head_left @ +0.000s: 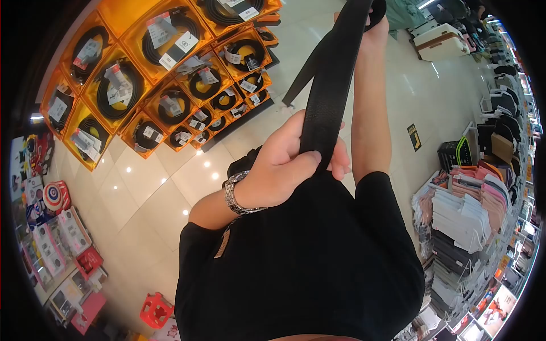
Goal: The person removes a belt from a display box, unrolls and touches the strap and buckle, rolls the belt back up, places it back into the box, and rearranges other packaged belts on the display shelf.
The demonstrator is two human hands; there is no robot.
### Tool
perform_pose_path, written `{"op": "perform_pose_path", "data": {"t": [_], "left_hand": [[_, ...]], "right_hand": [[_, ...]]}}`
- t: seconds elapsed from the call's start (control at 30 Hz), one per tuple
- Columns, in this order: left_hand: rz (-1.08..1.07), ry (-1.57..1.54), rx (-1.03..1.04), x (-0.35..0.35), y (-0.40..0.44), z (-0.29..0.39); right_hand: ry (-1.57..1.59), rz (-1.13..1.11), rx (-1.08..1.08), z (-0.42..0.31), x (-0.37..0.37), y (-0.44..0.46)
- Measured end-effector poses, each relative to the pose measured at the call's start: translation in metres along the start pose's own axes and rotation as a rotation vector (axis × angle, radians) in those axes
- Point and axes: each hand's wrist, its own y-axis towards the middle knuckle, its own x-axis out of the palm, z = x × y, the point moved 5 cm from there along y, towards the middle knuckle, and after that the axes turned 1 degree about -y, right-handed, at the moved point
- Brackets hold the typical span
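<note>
A black leather belt [333, 79] stretches from the top edge of the view down to the middle. My left hand [284, 165], with a metal watch on its wrist, is closed around the belt's lower part, the thumb lying across the front. Farther up, at the belt's curled upper part, my right hand [376, 37] grips it; the belt and the frame edge partly hide those fingers. A narrower dark length of the belt hangs to the left, its tip near a small pale tag.
Orange compartments [149, 85] with coiled, tagged black belts stand at upper left. Folded clothes [460, 210] fill racks on the right. A cream suitcase [441, 42] is at upper right, a red stool [155, 310] at lower left, boxed goods [48, 250] at far left.
</note>
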Motion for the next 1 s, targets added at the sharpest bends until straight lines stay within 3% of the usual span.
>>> {"op": "perform_pose_path", "data": {"t": [0.13,0.43,0.53,0.57,0.63,0.73,0.8,0.83,0.9,0.93,0.97,1.0], "left_hand": [[0.067,-0.045,0.010,-0.002,-0.002,0.004],[0.165,-0.061,-0.033,-0.018,-0.001,0.002],[0.171,0.317,-0.022,-0.036,-0.001,-0.018],[0.174,0.319,-0.020,-0.042,-0.001,-0.024],[0.354,0.779,-0.089,-0.056,-0.002,-0.027],[0.331,0.642,0.023,-0.074,-0.001,-0.041],[0.301,0.431,0.037,-0.075,-0.003,-0.039],[0.301,0.430,0.034,-0.076,-0.004,-0.034],[0.254,0.616,-0.024,-0.075,-0.005,-0.027],[0.287,0.753,-0.027,-0.074,-0.004,-0.023],[0.286,0.754,-0.028,-0.074,-0.005,-0.025],[0.300,0.761,-0.042,-0.075,-0.006,-0.028]], "right_hand": [[0.076,0.130,-0.017,0.011,-0.015,-0.001],[0.155,0.093,0.014,0.023,-0.016,-0.003],[0.113,0.110,-0.043,0.011,-0.012,-0.001],[0.093,0.118,-0.071,0.002,-0.009,0.003],[0.054,0.136,-0.127,-0.015,-0.006,0.011],[-0.002,0.165,-0.216,-0.037,-0.006,0.021],[0.037,0.019,-0.133,-0.062,-0.030,0.037],[0.038,0.022,-0.134,-0.053,-0.011,0.033],[-0.010,0.420,-0.324,-0.048,0.009,0.022],[-0.006,0.189,-0.209,-0.060,-0.003,0.031],[-0.006,0.188,-0.210,-0.065,-0.005,0.033],[0.002,0.338,-0.255,-0.064,0.000,0.030]]}}
